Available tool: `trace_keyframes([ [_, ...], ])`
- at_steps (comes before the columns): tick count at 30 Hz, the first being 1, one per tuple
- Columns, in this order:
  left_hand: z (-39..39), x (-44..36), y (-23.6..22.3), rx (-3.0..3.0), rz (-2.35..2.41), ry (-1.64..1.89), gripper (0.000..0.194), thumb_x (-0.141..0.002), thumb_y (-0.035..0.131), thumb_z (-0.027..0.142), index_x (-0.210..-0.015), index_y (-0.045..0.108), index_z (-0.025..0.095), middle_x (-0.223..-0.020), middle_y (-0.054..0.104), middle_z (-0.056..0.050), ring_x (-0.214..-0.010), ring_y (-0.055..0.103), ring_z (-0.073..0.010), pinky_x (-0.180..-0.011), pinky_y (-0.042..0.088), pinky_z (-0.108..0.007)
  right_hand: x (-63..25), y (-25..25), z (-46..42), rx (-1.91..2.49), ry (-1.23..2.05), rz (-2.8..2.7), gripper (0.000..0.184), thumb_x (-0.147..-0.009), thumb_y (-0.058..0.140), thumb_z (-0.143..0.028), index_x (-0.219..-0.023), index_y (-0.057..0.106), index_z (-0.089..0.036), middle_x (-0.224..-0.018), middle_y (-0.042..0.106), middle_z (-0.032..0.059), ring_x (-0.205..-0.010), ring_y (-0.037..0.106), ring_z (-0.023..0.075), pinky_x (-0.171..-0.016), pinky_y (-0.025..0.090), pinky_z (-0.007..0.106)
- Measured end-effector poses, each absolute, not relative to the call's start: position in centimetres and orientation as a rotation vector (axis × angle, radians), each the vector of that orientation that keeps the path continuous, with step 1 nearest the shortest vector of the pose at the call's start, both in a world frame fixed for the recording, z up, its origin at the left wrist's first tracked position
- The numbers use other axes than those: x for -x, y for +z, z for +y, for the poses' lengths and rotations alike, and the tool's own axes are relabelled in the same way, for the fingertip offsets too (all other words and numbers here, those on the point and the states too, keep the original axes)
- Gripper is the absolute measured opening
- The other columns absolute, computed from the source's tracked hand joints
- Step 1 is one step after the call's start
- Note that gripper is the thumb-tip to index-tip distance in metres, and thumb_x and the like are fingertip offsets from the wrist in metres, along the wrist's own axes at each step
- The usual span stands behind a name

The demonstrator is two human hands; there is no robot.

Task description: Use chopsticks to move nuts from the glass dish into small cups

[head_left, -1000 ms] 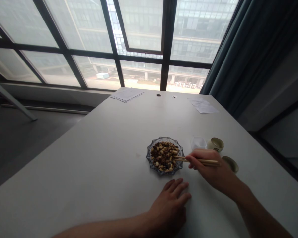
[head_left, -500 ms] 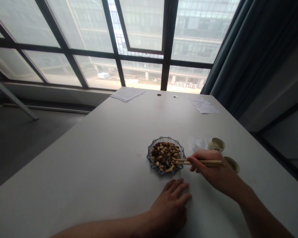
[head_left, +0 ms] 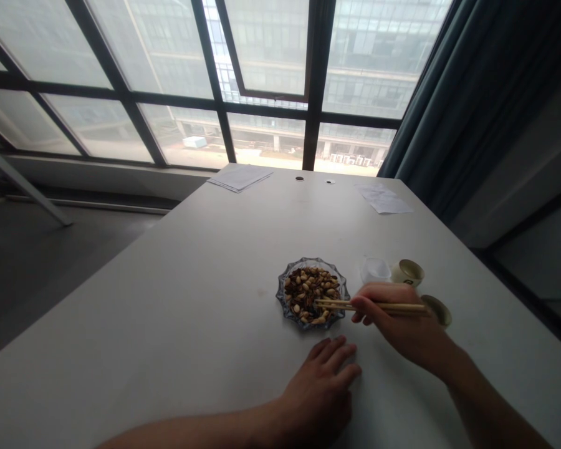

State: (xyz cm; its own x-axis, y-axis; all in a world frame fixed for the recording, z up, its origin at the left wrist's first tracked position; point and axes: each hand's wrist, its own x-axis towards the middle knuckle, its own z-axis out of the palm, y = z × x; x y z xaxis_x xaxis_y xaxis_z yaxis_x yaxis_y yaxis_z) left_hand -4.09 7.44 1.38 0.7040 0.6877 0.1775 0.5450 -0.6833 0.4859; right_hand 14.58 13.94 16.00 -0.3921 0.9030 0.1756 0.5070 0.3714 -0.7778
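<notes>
A person's right hand [head_left: 397,321] grips wooden chopsticks [head_left: 374,307] firmly, their tips slightly apart above the nuts [head_left: 306,293] in a glass dish [head_left: 283,302] on a white table [head_left: 168,312], while the open left hand [head_left: 320,390] rests just beside the dish.

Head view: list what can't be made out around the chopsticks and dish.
All in the head view:
- Chopsticks: the tips are too small to show whether they hold one of the nuts in the glass dish.
- Right hand: its fingers hide part of the chopsticks.
- Small cup: the angle hides its inside.
- Left arm: cut off by the bottom edge.
</notes>
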Motion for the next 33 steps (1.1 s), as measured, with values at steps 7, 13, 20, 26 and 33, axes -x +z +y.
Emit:
trace_keyframes([
  [7,7.5,4.0,1.4,-2.517,0.962,0.473,0.044,-0.089,0.061,0.021,-0.133,0.056,0.025,-0.159,0.046,-0.006,-0.151,0.033,-0.0279,-0.125,0.022,-0.045,-13.8,15.0,14.3,1.319,0.954,-1.943,0.038,-0.099,0.063,-0.047,-0.076,0.074,-0.018,-0.071,0.075,0.0045,-0.064,0.07,0.0169,-0.061,0.051,0.027],
  [13,7.6,4.1,1.4,-2.507,0.954,0.46,0.044,-0.091,0.06,0.021,-0.134,0.055,0.025,-0.16,0.045,-0.006,-0.152,0.031,-0.028,-0.125,0.022,-0.045,-14.0,14.9,14.7,1.34,0.956,-1.883,0.039,-0.098,0.064,-0.048,-0.076,0.075,-0.018,-0.07,0.076,0.0053,-0.062,0.07,0.0176,-0.059,0.052,0.026],
  [20,7.4,4.2,1.7,-2.51,0.95,0.461,0.044,-0.091,0.06,0.022,-0.134,0.055,0.025,-0.161,0.043,-0.005,-0.152,0.03,-0.0269,-0.126,0.02,-0.044,-14.7,16.1,14.5,1.392,0.867,-1.915,0.041,-0.099,0.062,-0.048,-0.072,0.073,-0.018,-0.064,0.075,0.0043,-0.058,0.069,0.0167,-0.055,0.048,0.026],
  [26,7.4,4.2,1.5,-2.512,0.949,0.467,0.042,-0.092,0.06,0.022,-0.133,0.055,0.024,-0.161,0.044,-0.005,-0.152,0.03,-0.0267,-0.126,0.019,-0.043,-14.1,15.7,14.5,1.386,0.882,-1.952,0.044,-0.099,0.061,-0.049,-0.069,0.072,-0.018,-0.066,0.074,0.0039,-0.06,0.068,0.0159,-0.058,0.048,0.026],
  [33,7.4,4.2,1.3,-2.514,0.954,0.481,0.043,-0.091,0.061,0.023,-0.133,0.054,0.025,-0.16,0.044,-0.005,-0.152,0.031,-0.0265,-0.126,0.02,-0.043,-14.3,15.4,14.3,1.308,0.852,-2.028,0.038,-0.099,0.063,-0.045,-0.072,0.073,-0.02,-0.07,0.073,0.0018,-0.065,0.067,0.0153,-0.063,0.047,0.027],
])
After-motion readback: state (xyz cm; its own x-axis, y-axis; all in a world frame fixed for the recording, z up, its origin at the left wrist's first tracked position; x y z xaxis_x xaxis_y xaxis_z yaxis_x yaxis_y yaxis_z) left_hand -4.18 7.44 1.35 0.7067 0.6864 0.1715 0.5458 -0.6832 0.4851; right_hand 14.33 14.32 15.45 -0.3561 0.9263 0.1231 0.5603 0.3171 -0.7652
